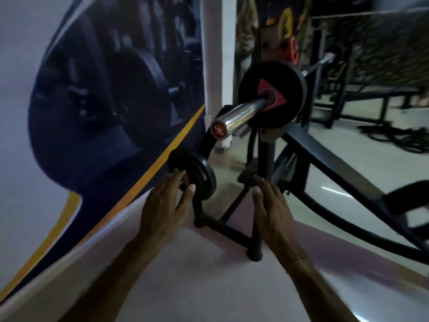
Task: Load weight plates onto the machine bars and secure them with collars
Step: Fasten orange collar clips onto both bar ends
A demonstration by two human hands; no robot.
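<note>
A chrome bar sleeve (241, 113) points toward me, with a black plate bearing a red triangle mark (271, 94) slid on far back. Below it, small black plates (197, 170) hang on a low storage peg of the rack. My left hand (167, 203) reaches to these small plates, fingers spread, fingertips touching their front face and hub. My right hand (271, 210) hovers open to the right, apart from the plates, holding nothing. No collar is visible on the bar.
A wall with a large gym poster (92, 101) stands close on the left. The black rack's floor legs (232, 226) spread under my hands. A dark bench frame (329, 163) runs off to the right. Orange plates (290, 48) hang on a far stand.
</note>
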